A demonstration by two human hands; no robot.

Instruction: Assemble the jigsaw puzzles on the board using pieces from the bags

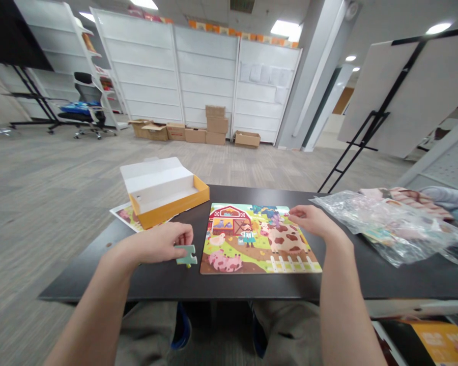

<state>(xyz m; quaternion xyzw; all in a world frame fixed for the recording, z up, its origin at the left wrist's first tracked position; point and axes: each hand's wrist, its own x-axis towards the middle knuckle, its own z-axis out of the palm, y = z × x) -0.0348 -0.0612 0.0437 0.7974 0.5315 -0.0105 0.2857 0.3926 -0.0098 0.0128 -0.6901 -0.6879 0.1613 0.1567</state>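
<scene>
A farm jigsaw puzzle point(248, 249) lies on the black table, showing a red barn, a farmer, a spotted cow and a pink pig. Along its top edge is a dark blue patch point(269, 211) where the picture breaks off. Left of the puzzle, my left hand point(168, 241) pinches a pale green puzzle piece point(186, 254), held just above the table. A small yellow-green bit shows under that piece. My right hand point(309, 219) is at the puzzle's top right corner, thumb and fingers together; whatever lies between the fingertips is too hidden to name.
An open yellow and white box point(170, 201) stands at the back left, on top of a printed picture sheet point(124, 216). Clear plastic bags point(397, 229) and folded cloth point(408, 198) fill the table's right side. The black table's point(99, 279) front edge runs close to my legs.
</scene>
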